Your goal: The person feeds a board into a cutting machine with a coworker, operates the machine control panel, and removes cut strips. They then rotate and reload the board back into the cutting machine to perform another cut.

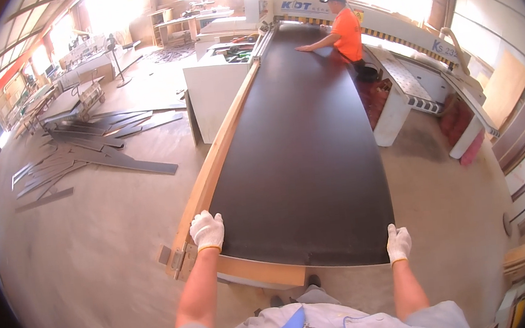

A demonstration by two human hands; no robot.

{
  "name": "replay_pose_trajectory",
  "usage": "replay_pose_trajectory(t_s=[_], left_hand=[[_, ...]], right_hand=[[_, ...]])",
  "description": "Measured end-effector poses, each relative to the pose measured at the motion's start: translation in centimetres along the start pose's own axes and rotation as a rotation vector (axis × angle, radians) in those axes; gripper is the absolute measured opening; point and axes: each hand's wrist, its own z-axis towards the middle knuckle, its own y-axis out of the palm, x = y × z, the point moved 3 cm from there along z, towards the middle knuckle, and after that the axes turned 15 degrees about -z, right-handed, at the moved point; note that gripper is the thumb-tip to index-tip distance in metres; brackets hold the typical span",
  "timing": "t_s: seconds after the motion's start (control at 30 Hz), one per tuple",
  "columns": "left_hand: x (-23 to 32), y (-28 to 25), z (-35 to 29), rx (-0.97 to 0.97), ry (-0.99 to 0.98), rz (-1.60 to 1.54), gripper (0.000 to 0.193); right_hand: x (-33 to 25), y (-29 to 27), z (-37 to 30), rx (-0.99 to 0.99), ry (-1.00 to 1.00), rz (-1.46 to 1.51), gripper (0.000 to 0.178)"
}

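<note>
A long dark panel (300, 160) stretches from my body to the saw machine at the far end. My left hand (207, 230), in a white knit glove, is closed at the panel's near left corner, beside a light wooden rail (221, 148). At the near right corner, my right hand (399, 243), gloved alike, grips the panel's edge with its fingers curled. The undersides of both grips are hidden. A co-worker in an orange shirt (347, 35) stands at the far right side of the panel, with one hand (305, 48) laid on its surface.
A panel saw's long beam (388, 19) crosses the far end, with side tables (399, 95) to its right. A white cabinet (218, 92) with tools on top stands left of the rail. Dark offcut strips (98, 152) litter the left floor; boards (517, 124) lean along the right wall.
</note>
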Motion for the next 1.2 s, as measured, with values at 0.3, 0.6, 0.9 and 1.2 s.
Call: replay_pose_trajectory(t_s=[0.3, 0.6, 0.9, 1.2], left_hand=[[1.0, -2.2, 1.0, -0.215, -0.198, -0.041, 0.052], [1.0, -2.2, 1.2, -0.255, -0.211, -0.108, 0.054], [-0.2, -1.6, -0.3, -0.062, -0.059, -0.168, 0.057], [-0.1, -0.9, 0.4, -0.137, -0.233, -0.249, 0.056]], right_hand=[[1.4, 1.5, 0.8, 0.043, -0.054, 0.035, 0.053], [1.4, 2.0, 0.8, 0.036, -0.039, -0.011, 0.053], [-0.1, 0.9, -0.1, 0.063, -0.033, -0.054, 0.053], [1.2, 1.0, 1.4, 0.001, -0.029, 0.137, 0.048]])
